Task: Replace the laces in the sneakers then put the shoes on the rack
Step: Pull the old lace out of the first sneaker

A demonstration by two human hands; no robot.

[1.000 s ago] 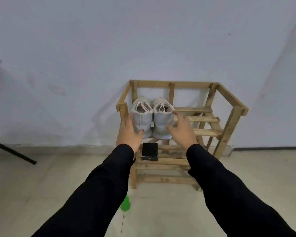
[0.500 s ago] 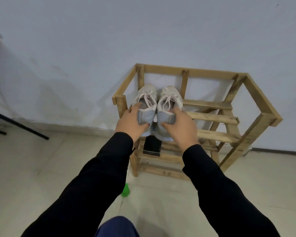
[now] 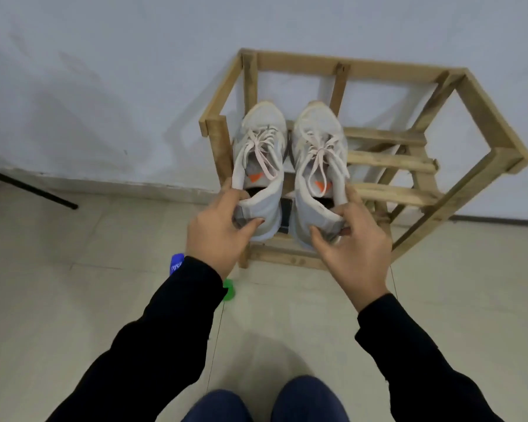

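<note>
Two white sneakers with pale pink laces stand side by side on the left end of the top shelf of a wooden slatted rack (image 3: pixel 387 159), toes toward the wall. My left hand (image 3: pixel 218 229) grips the heel of the left sneaker (image 3: pixel 261 147), thumb at the collar. The heel of the right sneaker (image 3: pixel 319 144) is held by my right hand (image 3: pixel 352 242), fingers wrapped around its back. Both heels jut past the rack's front edge.
The rack stands against a white wall on a pale tiled floor. A black box (image 3: pixel 286 213) lies on the lower shelf between the heels. A green object (image 3: pixel 229 289) sits on the floor by the rack's leg. A black stand leg (image 3: pixel 28 187) crosses the far left.
The view has tilted down and come closer to the rack. Both hands have shifted from resting against the sneakers' backs to gripping their heels.
</note>
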